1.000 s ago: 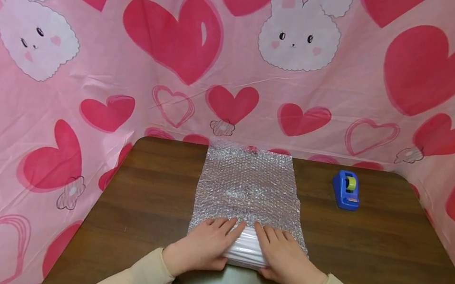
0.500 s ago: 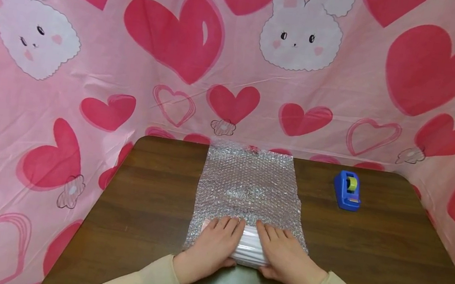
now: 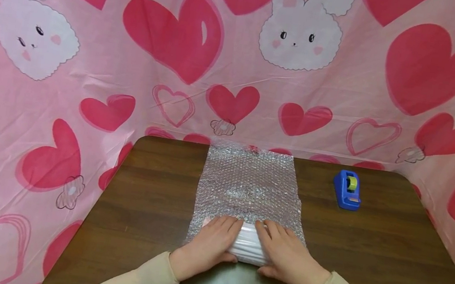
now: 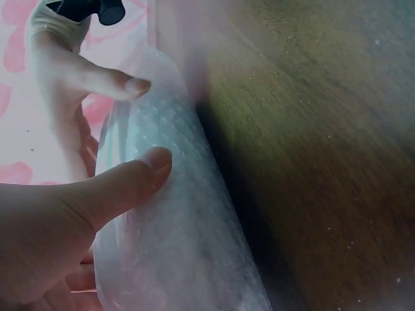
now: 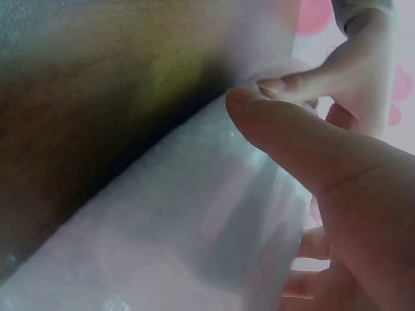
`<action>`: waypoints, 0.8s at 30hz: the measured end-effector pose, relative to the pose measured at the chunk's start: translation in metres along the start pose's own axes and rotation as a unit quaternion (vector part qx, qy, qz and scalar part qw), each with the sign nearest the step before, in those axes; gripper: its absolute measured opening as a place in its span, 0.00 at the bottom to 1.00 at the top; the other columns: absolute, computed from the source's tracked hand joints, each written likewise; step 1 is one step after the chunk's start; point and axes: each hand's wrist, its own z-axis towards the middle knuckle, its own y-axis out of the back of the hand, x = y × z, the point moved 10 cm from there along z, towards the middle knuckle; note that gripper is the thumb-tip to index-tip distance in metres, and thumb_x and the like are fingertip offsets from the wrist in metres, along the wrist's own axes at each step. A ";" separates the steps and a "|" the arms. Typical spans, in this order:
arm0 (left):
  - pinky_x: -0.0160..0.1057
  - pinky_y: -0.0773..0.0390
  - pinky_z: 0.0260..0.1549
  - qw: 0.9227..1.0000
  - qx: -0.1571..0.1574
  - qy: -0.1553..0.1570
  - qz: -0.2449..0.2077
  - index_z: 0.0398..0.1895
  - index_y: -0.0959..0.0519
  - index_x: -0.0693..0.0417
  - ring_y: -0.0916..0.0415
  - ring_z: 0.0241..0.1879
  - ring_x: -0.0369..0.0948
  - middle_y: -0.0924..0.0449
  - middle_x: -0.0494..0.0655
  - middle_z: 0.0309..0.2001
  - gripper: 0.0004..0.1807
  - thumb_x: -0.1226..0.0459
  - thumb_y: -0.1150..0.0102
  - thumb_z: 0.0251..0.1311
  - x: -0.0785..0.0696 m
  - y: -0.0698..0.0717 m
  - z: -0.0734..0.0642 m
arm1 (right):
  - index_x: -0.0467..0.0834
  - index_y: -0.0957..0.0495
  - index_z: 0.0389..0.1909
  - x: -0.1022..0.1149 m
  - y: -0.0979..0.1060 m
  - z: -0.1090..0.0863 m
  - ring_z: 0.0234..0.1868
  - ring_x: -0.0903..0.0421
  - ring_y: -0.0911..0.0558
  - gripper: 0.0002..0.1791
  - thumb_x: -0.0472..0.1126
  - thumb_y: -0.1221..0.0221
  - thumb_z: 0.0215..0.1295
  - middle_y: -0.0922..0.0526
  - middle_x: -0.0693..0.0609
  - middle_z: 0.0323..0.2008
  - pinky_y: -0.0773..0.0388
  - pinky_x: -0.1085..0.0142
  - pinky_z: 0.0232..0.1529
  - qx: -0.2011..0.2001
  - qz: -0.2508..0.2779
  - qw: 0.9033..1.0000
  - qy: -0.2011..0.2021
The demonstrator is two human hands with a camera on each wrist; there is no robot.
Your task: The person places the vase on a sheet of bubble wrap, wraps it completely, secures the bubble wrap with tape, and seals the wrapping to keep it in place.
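A white, ridged bundle under clear plastic (image 3: 249, 243) lies across the near end of a clear bubble wrap sheet (image 3: 250, 178). My left hand (image 3: 210, 243) grips its left part, fingers over the top and thumb at the near side. On the right part, my right hand (image 3: 292, 256) holds it in the same way. The left wrist view shows bubble wrap (image 4: 188, 201) around the bundle's near side, with both thumbs pressing on it. In the right wrist view my right thumb (image 5: 285, 136) lies on the wrapped bundle (image 5: 175, 214). What the bundle contains cannot be told.
A blue tape dispenser (image 3: 347, 190) with a yellowish roll stands at the back right of the dark wooden table (image 3: 152, 189). The sheet reaches the table's far edge, near a pink curtain (image 3: 236, 76) with hearts and rabbits.
My left hand has shifted a little to the right along the bundle, uncovering its pinkish left end. The bundle's near edge sits slightly farther away. The tape dispenser stays in place.
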 end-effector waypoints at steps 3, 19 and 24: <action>0.45 0.22 0.58 1.000 0.015 0.004 -0.008 0.63 0.28 0.60 0.22 0.54 0.45 0.20 0.50 0.54 0.47 0.42 0.21 0.45 0.002 -0.003 0.001 | 0.33 0.33 0.70 0.001 -0.003 0.001 0.55 0.42 0.19 0.59 0.61 0.18 0.42 0.24 0.39 0.58 0.19 0.45 0.51 0.009 -0.010 1.000 -0.001; 0.41 0.22 0.57 0.998 0.020 -0.007 -0.053 0.65 0.23 0.62 0.25 0.54 0.46 0.22 0.52 0.55 0.43 0.43 0.24 0.52 0.013 0.001 0.007 | 0.33 0.29 0.67 -0.001 0.002 0.006 0.52 0.46 0.17 0.51 0.60 0.22 0.51 0.19 0.41 0.55 0.18 0.48 0.50 -0.003 -0.034 0.999 0.017; 0.39 0.19 0.51 0.997 0.019 -0.010 -0.068 0.60 0.22 0.62 0.24 0.52 0.45 0.19 0.51 0.53 0.40 0.44 0.24 0.53 0.017 0.005 0.010 | 0.33 0.29 0.67 -0.004 0.004 0.007 0.55 0.45 0.17 0.47 0.59 0.24 0.55 0.18 0.41 0.58 0.19 0.47 0.53 -0.005 -0.032 0.999 0.021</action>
